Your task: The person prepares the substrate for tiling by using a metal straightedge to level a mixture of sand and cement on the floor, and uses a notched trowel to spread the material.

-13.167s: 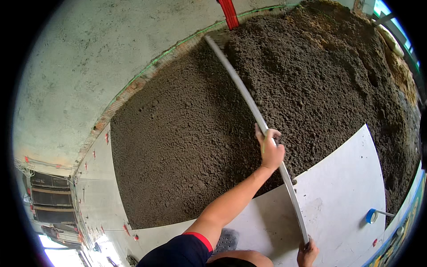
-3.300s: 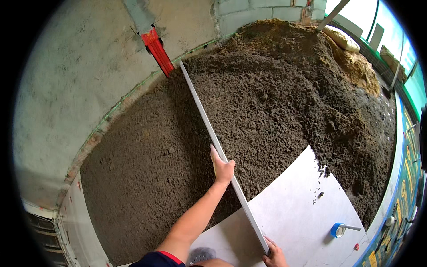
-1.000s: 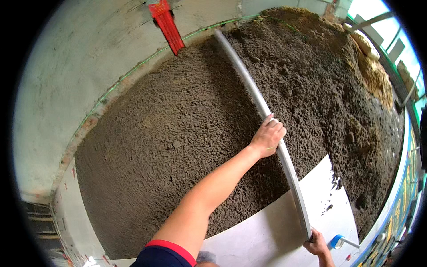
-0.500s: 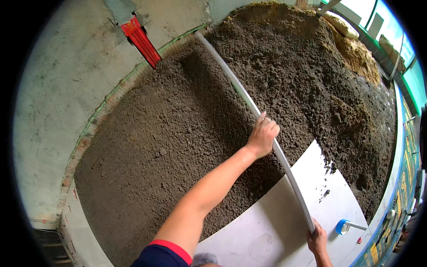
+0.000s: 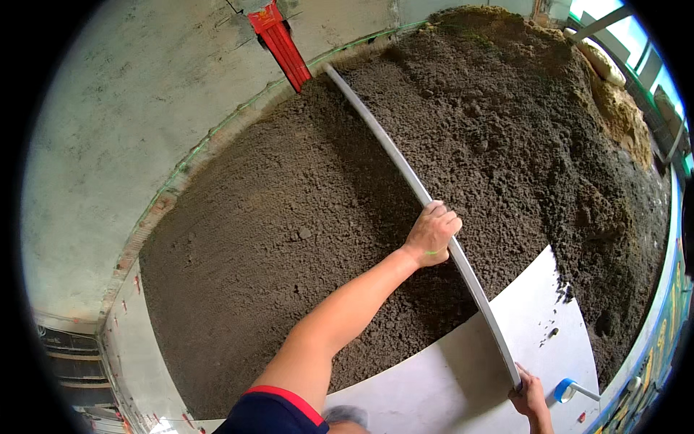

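Observation:
A long pale metal screed bar (image 5: 394, 155) runs slantwise across a bed of dark, crumbly mortar mix (image 5: 267, 267). My left hand (image 5: 432, 233) is closed round the bar near its middle. At the bar's near end, my right hand (image 5: 530, 396) grips it over a white board (image 5: 419, 380). The bar's far end lies close to the wall, just right of a red grooved piece (image 5: 282, 50). Left of the bar the mix is fairly level; on the right it is heaped and rougher.
A roll of blue tape (image 5: 565, 390) lies on the board near my right hand, beside scattered crumbs. The grey wall (image 5: 137, 123) curves along the left. At the far right are a pale sack (image 5: 600, 61) and yellowish sand (image 5: 623, 119).
The bar's far end has shifted left along the wall, closer to the red piece. Both hands keep their grip. The whole view has also shifted.

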The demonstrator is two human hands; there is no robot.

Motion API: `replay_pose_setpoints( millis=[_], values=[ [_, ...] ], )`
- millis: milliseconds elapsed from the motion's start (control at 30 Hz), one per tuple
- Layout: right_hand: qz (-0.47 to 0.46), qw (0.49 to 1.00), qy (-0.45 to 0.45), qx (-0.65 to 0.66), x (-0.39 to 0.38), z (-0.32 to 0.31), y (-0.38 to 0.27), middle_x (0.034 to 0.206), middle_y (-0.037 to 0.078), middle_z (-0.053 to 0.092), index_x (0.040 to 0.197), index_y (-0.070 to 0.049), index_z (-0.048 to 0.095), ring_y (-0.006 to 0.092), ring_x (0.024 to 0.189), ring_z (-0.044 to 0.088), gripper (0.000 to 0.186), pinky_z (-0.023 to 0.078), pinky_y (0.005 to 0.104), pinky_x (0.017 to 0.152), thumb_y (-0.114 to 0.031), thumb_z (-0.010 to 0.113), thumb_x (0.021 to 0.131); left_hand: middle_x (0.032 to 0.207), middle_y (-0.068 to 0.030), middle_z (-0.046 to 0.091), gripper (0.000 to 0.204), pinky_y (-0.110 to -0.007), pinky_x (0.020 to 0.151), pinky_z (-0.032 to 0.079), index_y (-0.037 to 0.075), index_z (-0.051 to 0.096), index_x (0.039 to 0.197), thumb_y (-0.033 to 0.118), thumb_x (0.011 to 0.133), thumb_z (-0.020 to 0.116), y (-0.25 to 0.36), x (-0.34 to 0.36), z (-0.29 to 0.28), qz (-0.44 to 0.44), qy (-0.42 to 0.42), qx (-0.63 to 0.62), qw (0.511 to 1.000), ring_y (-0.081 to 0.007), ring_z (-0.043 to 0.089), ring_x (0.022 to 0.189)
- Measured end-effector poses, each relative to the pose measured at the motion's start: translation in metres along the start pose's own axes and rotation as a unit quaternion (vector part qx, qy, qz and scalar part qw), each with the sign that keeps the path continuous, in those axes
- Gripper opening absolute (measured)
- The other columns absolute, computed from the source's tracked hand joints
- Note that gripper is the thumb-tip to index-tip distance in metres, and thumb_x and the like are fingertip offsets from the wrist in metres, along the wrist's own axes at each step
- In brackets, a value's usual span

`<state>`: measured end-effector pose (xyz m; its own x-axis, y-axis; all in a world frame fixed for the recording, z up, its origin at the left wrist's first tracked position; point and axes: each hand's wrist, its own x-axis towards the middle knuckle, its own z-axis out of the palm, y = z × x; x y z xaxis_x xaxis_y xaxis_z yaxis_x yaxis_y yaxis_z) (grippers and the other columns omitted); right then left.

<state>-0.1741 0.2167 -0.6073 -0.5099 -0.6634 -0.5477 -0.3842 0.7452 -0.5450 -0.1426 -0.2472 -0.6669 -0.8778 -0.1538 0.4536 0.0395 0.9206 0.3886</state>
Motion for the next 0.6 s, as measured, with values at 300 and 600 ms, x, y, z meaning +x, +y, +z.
replay_pose_setpoints(
  millis=[300,600],
  values=[
    [-0.026,0.999,-0.012,-0.015,-0.027,0.016,0.01,0.134,0.01,0.061,0.129,-0.011,0.062,0.0374,0.11,0.063,0.065,0.053,0.0404,0.093,0.004,0.058,0.066,0.084,-0.0124,0.057,0.011,-0.047,0.101,0.036,0.007,0.053,0.079,0.003,0.069,0.057,0.033,-0.077,-0.038,-0.069,0.008,0.036,0.997,-0.0344,0.055,0.088],
    [-0.012,0.99,0.129,-0.054,-0.054,0.064,0.013,0.138,0.02,0.056,0.133,-0.004,0.057,0.0402,0.116,0.06,0.068,0.052,0.0433,0.096,0.01,0.055,0.067,0.085,-0.0113,0.055,0.015,-0.046,0.105,0.035,0.007,0.05,0.078,-0.006,0.071,0.055,0.041,-0.06,-0.015,-0.029,0.029,0.019,0.999,-0.033,0.055,0.094]
  ],
)
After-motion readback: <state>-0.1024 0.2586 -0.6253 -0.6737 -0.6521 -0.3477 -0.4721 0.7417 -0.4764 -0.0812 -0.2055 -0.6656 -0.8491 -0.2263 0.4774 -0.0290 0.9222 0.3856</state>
